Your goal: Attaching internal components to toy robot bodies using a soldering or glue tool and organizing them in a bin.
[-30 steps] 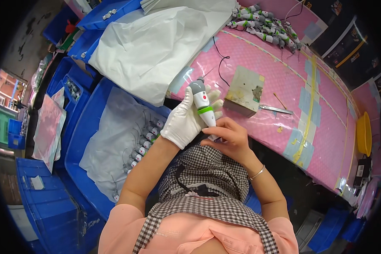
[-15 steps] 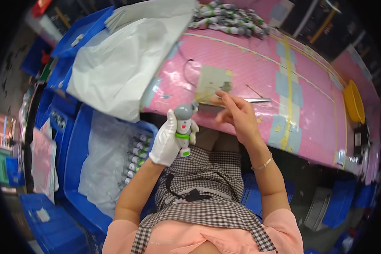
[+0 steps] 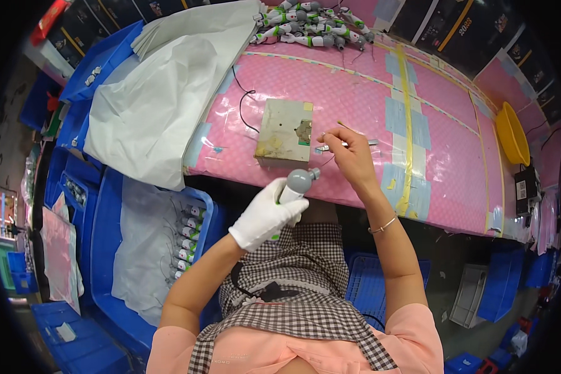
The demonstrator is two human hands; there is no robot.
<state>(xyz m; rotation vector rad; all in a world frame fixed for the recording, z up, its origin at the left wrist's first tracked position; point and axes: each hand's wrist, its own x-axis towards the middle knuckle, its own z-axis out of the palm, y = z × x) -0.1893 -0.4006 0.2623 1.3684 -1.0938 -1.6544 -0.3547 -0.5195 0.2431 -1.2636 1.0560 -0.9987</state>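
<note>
My left hand (image 3: 265,215), in a white glove, is wrapped round a small white figure-shaped device with a rounded grey head (image 3: 300,181). The head tilts up to the right, and a bit of green shows below the glove. My bare right hand (image 3: 350,154) is up and to the right of it, over the table's front part. Its thumb and forefinger are pinched together; what they hold, if anything, is too small to make out. Tweezers (image 3: 369,143) lie partly hidden behind that hand. Left of the hand stands a grey metal box (image 3: 280,132) with a small fixture on top.
Several similar devices (image 3: 315,28) are heaped at the table's far edge. More (image 3: 187,240) lie in a row in a plastic-lined blue bin (image 3: 106,274) at left. White sheeting (image 3: 149,106) covers the table's left end. A yellow basin (image 3: 511,134) stands at right.
My left hand has turned the device, so its front markings no longer face up and its head points right. My right fingers, spread and blurred before, have come together in a pinch. The view has shifted.
</note>
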